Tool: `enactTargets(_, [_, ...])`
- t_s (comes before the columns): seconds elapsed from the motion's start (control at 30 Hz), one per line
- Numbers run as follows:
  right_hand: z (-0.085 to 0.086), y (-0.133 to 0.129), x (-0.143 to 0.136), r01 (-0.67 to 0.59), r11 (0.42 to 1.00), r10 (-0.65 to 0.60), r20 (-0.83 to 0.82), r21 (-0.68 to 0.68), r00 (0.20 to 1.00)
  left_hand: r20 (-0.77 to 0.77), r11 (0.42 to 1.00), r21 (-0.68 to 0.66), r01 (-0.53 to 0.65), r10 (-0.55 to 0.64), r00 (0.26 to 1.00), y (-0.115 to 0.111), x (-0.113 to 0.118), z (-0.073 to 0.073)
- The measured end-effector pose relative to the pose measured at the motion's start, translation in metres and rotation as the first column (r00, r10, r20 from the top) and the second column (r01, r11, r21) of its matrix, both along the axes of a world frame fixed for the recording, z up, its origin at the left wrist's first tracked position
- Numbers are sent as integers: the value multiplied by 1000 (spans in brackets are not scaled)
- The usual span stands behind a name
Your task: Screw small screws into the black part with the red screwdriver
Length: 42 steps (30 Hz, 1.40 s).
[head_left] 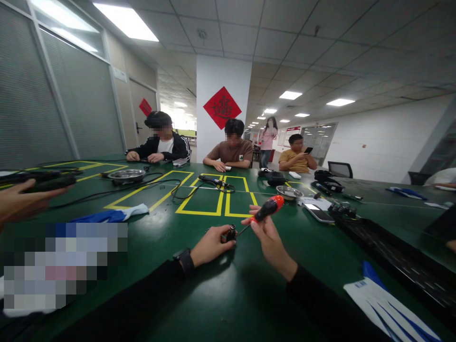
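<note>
Low over the green table [221, 304], my left hand [213, 246] is closed around a small black cylindrical part [231, 232], held roughly upright with its top showing. Its lower end is hidden by my fingers. My right hand [268, 240] grips a screwdriver [270, 208] by its red and black handle, which tilts up and to the right. The thin shaft slopes down left to the side of the black part. Whether the tip touches it or sits in it, I cannot tell.
A long black tray [399, 261] and blue-white gloves [386, 301] lie on the right. Metal bowls [127, 176] and a cabled device [213, 180] sit farther off near yellow tape. Another person's hand [21, 202] holds a dark object at left. Several people are across the table.
</note>
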State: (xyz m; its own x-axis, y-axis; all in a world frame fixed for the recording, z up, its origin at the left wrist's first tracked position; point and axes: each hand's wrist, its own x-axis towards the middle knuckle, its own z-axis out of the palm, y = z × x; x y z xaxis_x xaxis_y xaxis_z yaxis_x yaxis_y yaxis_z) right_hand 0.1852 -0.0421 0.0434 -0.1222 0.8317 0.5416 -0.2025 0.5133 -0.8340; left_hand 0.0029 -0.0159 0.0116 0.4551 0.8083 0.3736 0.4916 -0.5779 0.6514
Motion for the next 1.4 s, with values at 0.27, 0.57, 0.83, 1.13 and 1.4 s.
enactTargets(0.27, [1,-1,-3,-46,997,45,27,61,999,18,999,-16,-44,44,999,4,0,-3])
enactTargets(0.57, [-1,-2,-1,19,997,-25,80,70,997,7,999,-2,-33,34,999,3,0,-1])
enactTargets(0.83, [2,-2,-3,-109,994,109,-41,2,993,32,999,-35,-32,33,999,3,1,-2])
enactTargets(1.13, [5,-1,1,-102,993,94,109,67,990,26,999,-10,-39,39,999,2,0,-1])
enactTargets(1.4, [-4,-1,-4,-110,992,107,53,68,993,-12,998,3,-62,62,998,3,1,0])
